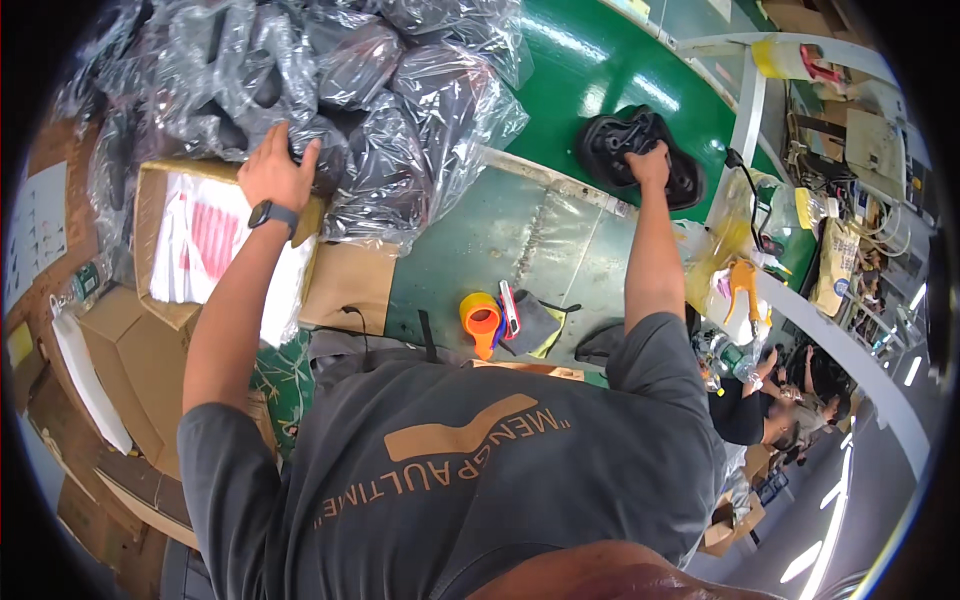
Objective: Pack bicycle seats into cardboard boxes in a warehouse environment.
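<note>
At the far right, my right hand point(648, 163) grips a pair of black shoes point(606, 145) over the green belt point(560, 60). Its fingers reach into the shoes, so their tips are hidden. My left hand point(275, 180), with a dark watch on the wrist, lies with fingers stretched and thumb apart on the near edge of a heap of dark items in clear plastic bags point(385, 150). Just under that forearm stands an open cardboard box point(150, 240) holding white bags with red print point(215, 240).
An orange tape roll point(481, 318) and a red box cutter point(510, 310) lie near my body on the worktable point(480, 240). A metal rail point(750, 110) borders the belt at right. An orange-handled tool point(742, 285) hangs there. Cardboard boxes point(130, 370) stand at left.
</note>
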Motion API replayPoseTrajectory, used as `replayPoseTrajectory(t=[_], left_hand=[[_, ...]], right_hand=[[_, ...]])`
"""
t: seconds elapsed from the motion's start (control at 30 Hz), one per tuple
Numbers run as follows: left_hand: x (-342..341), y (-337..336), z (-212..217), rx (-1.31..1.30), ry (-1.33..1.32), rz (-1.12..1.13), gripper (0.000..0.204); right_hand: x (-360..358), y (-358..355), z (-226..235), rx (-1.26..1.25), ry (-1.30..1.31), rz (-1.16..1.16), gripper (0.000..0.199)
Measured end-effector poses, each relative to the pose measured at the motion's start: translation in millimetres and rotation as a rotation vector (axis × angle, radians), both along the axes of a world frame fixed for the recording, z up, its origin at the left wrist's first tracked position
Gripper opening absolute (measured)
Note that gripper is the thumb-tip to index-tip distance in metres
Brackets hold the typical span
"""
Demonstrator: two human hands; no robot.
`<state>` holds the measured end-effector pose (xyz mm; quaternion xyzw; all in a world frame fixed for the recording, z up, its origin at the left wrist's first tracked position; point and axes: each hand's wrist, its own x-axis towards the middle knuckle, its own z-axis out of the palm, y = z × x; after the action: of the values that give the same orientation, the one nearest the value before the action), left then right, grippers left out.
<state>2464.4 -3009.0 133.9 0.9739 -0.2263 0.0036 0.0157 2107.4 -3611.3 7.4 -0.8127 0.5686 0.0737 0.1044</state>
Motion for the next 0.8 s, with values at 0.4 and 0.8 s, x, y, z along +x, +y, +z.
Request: replayPoseTrajectory(t=[0.4, 0.8], left_hand=[[-14, 7, 11, -0.086, 0.003, 0.01, 0.067], [-52, 79, 8, -0.675, -0.161, -0.235, 0.074]], right_hand=[[-36, 288, 47, 0.652, -1.542, -0.291, 0.078], [-56, 531, 112, 0.961, -1.725, -0.63, 0.039]])
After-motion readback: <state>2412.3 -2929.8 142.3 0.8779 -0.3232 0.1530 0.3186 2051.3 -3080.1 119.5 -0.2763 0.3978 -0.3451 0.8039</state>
